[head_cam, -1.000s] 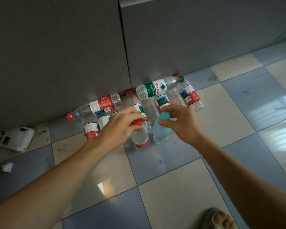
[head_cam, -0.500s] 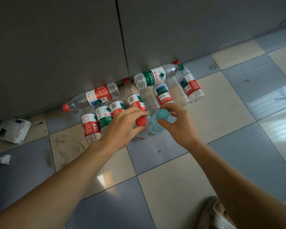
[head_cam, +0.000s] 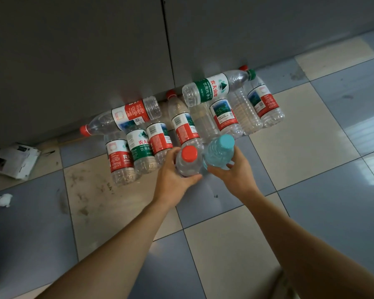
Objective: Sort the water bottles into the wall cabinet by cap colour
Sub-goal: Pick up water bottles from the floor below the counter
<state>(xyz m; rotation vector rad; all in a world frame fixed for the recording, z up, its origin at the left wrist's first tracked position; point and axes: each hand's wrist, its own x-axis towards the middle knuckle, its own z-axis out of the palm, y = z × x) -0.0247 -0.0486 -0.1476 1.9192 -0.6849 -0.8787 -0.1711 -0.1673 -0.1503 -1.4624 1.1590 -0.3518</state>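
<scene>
My left hand (head_cam: 172, 180) grips a clear bottle with a red cap (head_cam: 188, 161), held upright above the floor. My right hand (head_cam: 233, 176) grips a light blue bottle with a turquoise cap (head_cam: 219, 152) right beside it; the two bottles touch. Behind them several plastic water bottles lie and stand against the grey cabinet doors (head_cam: 117, 50): a green-labelled bottle with a green cap (head_cam: 207, 88) lying across others, a red-capped bottle (head_cam: 125, 116) lying on the left, and red- and green-labelled ones crowded below.
The floor is blue and beige tiles (head_cam: 300, 137). A white crumpled box (head_cam: 15, 160) lies at the left by the cabinet base, and a small white paper scrap (head_cam: 3, 200) sits further forward on the left.
Both hands have lifted their bottles off the floor and toward me. The caps now stand free of my fingers, which grip lower on the bodies.
</scene>
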